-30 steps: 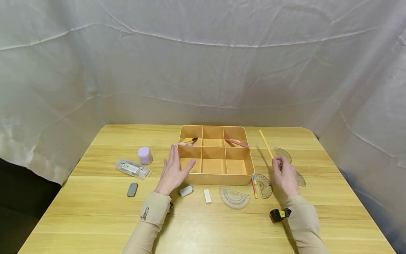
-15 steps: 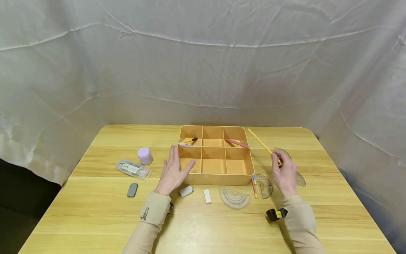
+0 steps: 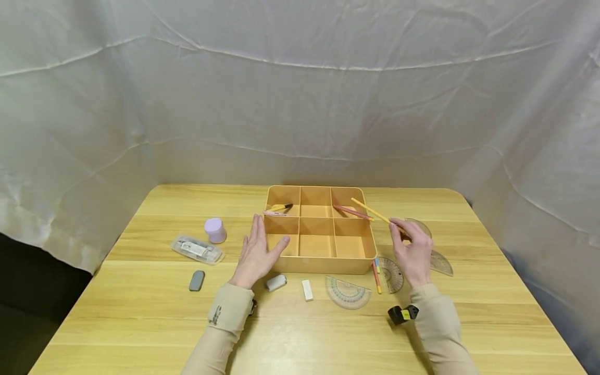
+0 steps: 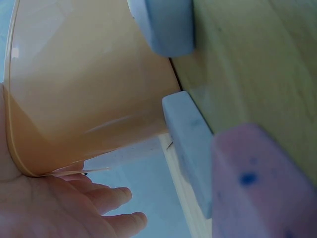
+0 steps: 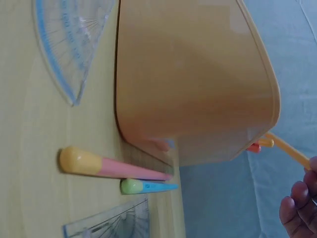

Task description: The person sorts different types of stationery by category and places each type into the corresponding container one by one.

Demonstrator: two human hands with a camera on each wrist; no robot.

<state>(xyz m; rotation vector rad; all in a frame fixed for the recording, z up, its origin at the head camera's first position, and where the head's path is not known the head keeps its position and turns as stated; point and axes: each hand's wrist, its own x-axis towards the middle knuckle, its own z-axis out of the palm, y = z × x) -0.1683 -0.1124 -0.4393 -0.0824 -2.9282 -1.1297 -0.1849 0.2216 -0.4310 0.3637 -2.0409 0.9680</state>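
A peach organizer box (image 3: 321,264) with several compartments stands at the middle of the table. My left hand (image 3: 255,255) lies with straight fingers along its left side, thumb over the near left corner; in the left wrist view the palm meets the rim. My right hand (image 3: 413,250) pinches a slim yellow stick (image 3: 370,210), whose far end reaches over the back right compartment. Its near end is mostly hidden in the fingers. A pink-red stick (image 3: 349,211) with a yellow end leans over the right rim. A black-tipped yellow stick (image 3: 280,207) and a pink pen (image 3: 274,213) lie at the back left.
Protractors (image 3: 348,293) and two coloured sticks (image 5: 124,169) lie front and right of the box. A white eraser (image 3: 307,290), a white-grey block (image 3: 276,283), a grey eraser (image 3: 197,280), a clear case (image 3: 198,249) and a lilac jar (image 3: 215,230) are also on the table.
My right hand has moved left toward the box, swinging the yellow stick's far end from right of the box to over its back right compartment. My left hand stays in place.
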